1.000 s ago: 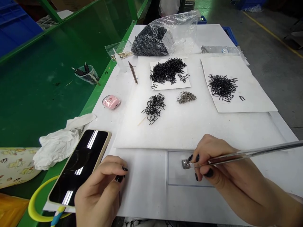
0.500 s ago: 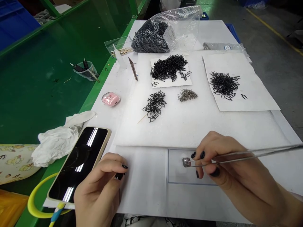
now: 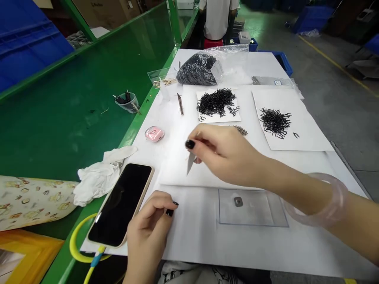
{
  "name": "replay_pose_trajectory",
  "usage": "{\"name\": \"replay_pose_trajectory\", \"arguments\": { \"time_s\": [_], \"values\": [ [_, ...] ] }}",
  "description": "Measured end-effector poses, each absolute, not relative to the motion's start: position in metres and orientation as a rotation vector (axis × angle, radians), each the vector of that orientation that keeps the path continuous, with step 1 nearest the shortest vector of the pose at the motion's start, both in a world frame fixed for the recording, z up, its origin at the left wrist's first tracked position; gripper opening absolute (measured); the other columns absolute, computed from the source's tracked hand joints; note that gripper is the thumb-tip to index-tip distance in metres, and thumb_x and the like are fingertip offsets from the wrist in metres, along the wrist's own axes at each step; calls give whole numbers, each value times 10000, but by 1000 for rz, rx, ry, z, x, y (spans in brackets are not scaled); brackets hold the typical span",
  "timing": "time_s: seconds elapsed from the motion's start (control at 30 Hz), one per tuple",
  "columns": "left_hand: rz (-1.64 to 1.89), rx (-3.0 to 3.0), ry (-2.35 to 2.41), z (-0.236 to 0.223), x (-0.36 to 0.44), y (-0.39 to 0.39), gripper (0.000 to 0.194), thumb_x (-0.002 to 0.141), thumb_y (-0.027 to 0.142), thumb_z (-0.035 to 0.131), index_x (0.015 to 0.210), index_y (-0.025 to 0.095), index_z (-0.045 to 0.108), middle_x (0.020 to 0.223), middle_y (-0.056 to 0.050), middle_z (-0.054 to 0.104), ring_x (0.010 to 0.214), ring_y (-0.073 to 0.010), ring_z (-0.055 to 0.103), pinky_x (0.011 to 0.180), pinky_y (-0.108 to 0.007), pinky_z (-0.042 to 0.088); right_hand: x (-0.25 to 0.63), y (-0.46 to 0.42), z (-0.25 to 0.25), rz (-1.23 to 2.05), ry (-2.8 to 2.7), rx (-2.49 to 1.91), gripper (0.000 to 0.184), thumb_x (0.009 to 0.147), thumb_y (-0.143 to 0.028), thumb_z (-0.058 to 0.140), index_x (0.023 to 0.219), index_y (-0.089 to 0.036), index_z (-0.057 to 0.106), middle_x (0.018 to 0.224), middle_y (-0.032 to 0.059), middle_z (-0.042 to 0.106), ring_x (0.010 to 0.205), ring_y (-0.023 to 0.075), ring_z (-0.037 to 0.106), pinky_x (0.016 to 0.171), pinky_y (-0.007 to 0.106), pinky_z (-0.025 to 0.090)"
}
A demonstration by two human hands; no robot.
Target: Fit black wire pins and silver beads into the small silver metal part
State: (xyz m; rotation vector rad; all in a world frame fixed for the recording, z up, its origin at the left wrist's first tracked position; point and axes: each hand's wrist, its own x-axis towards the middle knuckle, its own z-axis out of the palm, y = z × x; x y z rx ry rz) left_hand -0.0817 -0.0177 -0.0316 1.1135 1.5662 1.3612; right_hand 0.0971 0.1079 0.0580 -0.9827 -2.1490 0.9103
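My right hand (image 3: 225, 154) is closed over the white foam sheet (image 3: 174, 173). It holds tweezers (image 3: 190, 162), of which a flat, pointed metal end shows below the fingers; the rest is hidden. The loose black forked pieces and part of the small metal bits (image 3: 241, 130) lie behind this hand. My left hand (image 3: 154, 223) rests at the table's near side beside the phone, its fingers curled with thumb and index finger close together; nothing shows between them. Between my hands and wrist lies a clear plastic plate (image 3: 260, 215) with a small dark square piece (image 3: 238, 201) on it.
Black forked pieces are heaped on two papers, one pile (image 3: 217, 102) at centre, another pile (image 3: 276, 121) at right. Behind stands a filled plastic bag (image 3: 198, 71). Along the left are a phone (image 3: 122, 205), a pink case (image 3: 154, 134), crumpled white gloves (image 3: 96, 179) and a cutter blade (image 3: 180, 104).
My right hand has moved from above the clear plate forward and left over the foam, with the tweezers turned downward. The view has tilted up. My left hand keeps its pose.
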Motion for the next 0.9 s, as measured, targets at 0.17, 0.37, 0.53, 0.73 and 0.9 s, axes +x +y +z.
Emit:
{"name": "replay_pose_trajectory", "arguments": {
  "time_s": [0.17, 0.37, 0.53, 0.73, 0.9],
  "values": [
    [1375, 1134, 1496, -37, -82, -19, 85, 778, 161, 651, 713, 155, 597, 792, 8, 559, 776, -137, 537, 689, -275, 459, 54, 125, 72, 670, -2469, -894, 180, 956, -86, 455, 880, -99, 618, 771, 0, 582, 750, 109, 535, 691, 236, 342],
    [1376, 1151, 1456, -41, -83, -21, 215, 883, 302, 650, 755, 147, 573, 819, 6, 555, 788, -138, 542, 701, -284, 458, 32, 144, 61, 625, -2759, -873, 238, 1010, -252, 442, 988, -109, 630, 885, 37, 641, 825, 141, 603, 779, 302, 483],
    [1372, 1130, 1432, -39, -81, -21, 210, 871, 290, 657, 742, 148, 572, 821, 6, 560, 785, -137, 540, 703, -284, 453, 69, 161, 47, 524, -2915, -1220, 257, 924, -305, 616, 1110, -127, 612, 1084, 75, 632, 971, 190, 624, 851, 394, 546],
    [1410, 1050, 1458, -34, -76, -20, 74, 737, 109, 600, 706, 173, 623, 819, 1, 555, 811, -140, 533, 717, -272, 434, 99, 150, 21, 498, -2817, -1473, 252, 945, -329, 588, 1093, -128, 620, 1102, 81, 634, 980, 187, 628, 848, 388, 556],
    [1405, 1073, 1498, -31, -76, -22, 201, 710, 74, 547, 693, 232, 669, 815, 2, 575, 803, -138, 557, 692, -225, 447, 112, 145, 23, 591, -2616, -1472, 233, 951, -325, 578, 1066, -131, 636, 1095, 74, 649, 1023, 195, 627, 902, 417, 538]
  ]
}}
